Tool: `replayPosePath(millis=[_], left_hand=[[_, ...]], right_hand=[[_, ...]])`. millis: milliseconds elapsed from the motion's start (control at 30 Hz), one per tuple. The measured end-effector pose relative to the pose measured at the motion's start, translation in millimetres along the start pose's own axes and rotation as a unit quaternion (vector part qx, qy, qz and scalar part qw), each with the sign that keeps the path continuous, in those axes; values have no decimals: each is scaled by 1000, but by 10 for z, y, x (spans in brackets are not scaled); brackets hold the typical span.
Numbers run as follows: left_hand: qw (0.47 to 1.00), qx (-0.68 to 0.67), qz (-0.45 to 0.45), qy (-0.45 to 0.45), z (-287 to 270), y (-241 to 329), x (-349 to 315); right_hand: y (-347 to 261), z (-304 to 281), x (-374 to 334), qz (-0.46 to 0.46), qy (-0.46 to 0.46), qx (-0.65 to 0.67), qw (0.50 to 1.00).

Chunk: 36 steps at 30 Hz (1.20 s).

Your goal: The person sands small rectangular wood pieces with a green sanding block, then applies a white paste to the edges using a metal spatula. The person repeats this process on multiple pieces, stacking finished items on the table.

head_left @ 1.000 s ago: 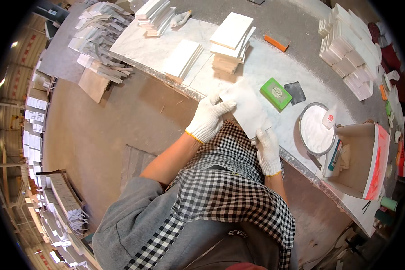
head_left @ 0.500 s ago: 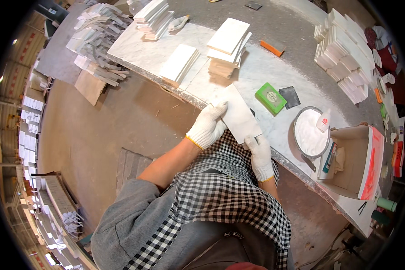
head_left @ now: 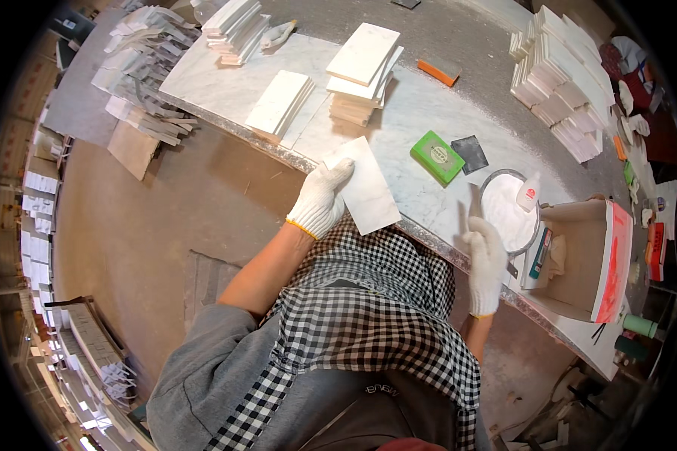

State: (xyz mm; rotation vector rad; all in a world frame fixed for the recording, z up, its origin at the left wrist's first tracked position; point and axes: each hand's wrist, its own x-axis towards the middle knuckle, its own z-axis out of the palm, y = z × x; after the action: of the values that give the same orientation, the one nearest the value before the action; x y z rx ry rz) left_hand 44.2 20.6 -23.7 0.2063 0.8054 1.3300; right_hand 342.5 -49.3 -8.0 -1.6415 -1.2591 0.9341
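Your left hand point(head_left: 320, 199), in a white knitted glove, grips a flat white tile point(head_left: 371, 188) by its left edge; the thumb lies across the upper face, and the other fingers are mostly hidden, so their exact spread cannot be told. The tile is at the near edge of the table point(head_left: 421, 113), its lower corner overlapping the edge in view and pointing toward your checkered apron point(head_left: 368, 319); whether its underside touches the table cannot be told. Your right hand point(head_left: 486, 267), gloved likewise, is well apart from the tile, just left of the round bowl point(head_left: 538, 225). Its fingers are drawn together about a thin grey tool point(head_left: 472, 201), which points away from you and is blurred. The bowl contains white material point(head_left: 504, 214), and a small white bottle point(head_left: 529, 193) leans at its upper right. To the right of the bowl, an open cardboard box point(head_left: 590, 225) lies with its opening toward the bowl. Beyond the tile, a green block point(head_left: 437, 158) lies beside a dark square pad point(head_left: 471, 155). Farther off, a low tile stack point(head_left: 280, 104) and a taller tile stack point(head_left: 363, 56) stand left of an orange block point(head_left: 438, 73).
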Motion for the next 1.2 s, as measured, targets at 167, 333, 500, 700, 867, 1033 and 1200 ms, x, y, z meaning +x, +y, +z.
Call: replayPosePath(millis=[167, 333, 500, 700, 867, 1033, 1200], left_hand=[[1000, -13, -13, -10, -39, -20, 28], [999, -26, -29, -30, -77, -17, 46], [1000, 2, -31, -2, -106, 23, 41], [996, 93, -3, 6, -43, 89, -50], [972, 228, 53, -10, -52, 186, -103], [929, 360, 89, 13, -72, 328, -176], [888, 444, 117, -15, -199, 383, -127]], right_hand=[[35, -402, 31, 60, 94, -13, 994], [240, -559, 114, 105, 79, -5, 991], [34, -568, 84, 81, 83, -234, 965], [-677, -32, 136, -10, 43, -305, 951], [-361, 607, 724, -237, 28, -420, 876], [-221, 877, 1099, -223, -22, -468, 855], [-399, 880, 1098, -156, -98, -381, 906]])
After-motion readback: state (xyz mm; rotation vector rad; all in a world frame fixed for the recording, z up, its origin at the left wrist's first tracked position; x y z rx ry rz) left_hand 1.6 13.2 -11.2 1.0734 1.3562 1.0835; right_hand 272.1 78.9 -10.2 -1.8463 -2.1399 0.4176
